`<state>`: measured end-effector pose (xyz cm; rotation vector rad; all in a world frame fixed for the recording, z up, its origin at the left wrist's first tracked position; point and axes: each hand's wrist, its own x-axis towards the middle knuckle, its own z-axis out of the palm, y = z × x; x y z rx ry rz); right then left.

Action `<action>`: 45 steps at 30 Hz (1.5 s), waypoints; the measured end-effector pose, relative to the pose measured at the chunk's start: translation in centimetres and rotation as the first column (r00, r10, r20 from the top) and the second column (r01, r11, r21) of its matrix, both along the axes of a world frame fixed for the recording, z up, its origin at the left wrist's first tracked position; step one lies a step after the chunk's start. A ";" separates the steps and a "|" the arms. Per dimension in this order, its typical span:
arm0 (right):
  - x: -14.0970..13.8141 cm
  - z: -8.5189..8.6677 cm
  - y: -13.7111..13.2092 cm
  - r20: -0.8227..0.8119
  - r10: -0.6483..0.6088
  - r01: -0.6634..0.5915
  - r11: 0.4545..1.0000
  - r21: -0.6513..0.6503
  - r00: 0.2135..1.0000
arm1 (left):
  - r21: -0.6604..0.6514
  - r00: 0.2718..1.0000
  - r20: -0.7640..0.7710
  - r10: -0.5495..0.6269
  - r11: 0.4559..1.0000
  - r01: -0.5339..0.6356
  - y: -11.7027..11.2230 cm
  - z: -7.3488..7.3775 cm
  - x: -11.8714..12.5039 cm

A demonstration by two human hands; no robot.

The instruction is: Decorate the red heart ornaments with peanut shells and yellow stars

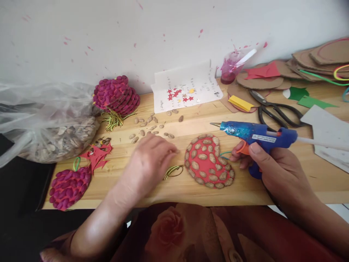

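A red apple-shaped cutout (pixel 208 161) partly covered with pale seeds lies on the wooden table (pixel 191 189). My right hand (pixel 275 171) grips a blue glue gun (pixel 253 134), its nozzle pointing left above the cutout. My left hand (pixel 149 162) rests palm down just left of the cutout, its fingertips drawn together at the loose seeds (pixel 148 127); what they pinch is hidden. A green-yellow string loop (pixel 173 171) lies between that hand and the cutout.
A plastic bag of seeds (pixel 49 127) sits at the far left. Two purple seed-covered pieces (pixel 116 95) (pixel 69 186), red scraps (pixel 96 154), a star-printed paper (pixel 185 89), black scissors (pixel 278 111), a pink cup (pixel 230 67) and cardboard cutouts (pixel 313 62) surround the work.
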<state>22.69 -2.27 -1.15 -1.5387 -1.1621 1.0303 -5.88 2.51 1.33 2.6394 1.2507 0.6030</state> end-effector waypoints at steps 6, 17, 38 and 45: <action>-0.1 0.2 0.0 -0.029 -0.020 0.020 1.000 0.000 0.999 | -0.135 0.986 -0.012 -0.168 0.977 0.165 -2.0 0.1 5.2; 0.3 -0.5 -0.3 -0.044 0.014 -0.014 1.000 -0.016 0.999 | -0.107 0.980 -0.119 -0.158 0.984 0.146 -1.8 -0.7 6.2; 0.0 0.0 -0.1 -0.032 -0.004 0.004 1.000 -0.015 0.999 | -0.127 0.997 -0.007 -0.072 0.989 0.071 -1.6 -0.2 3.9; -0.1 0.1 -0.1 -0.069 -0.005 0.004 1.000 -0.016 0.998 | -0.156 0.997 0.031 -0.073 0.985 0.077 -1.7 -0.5 3.5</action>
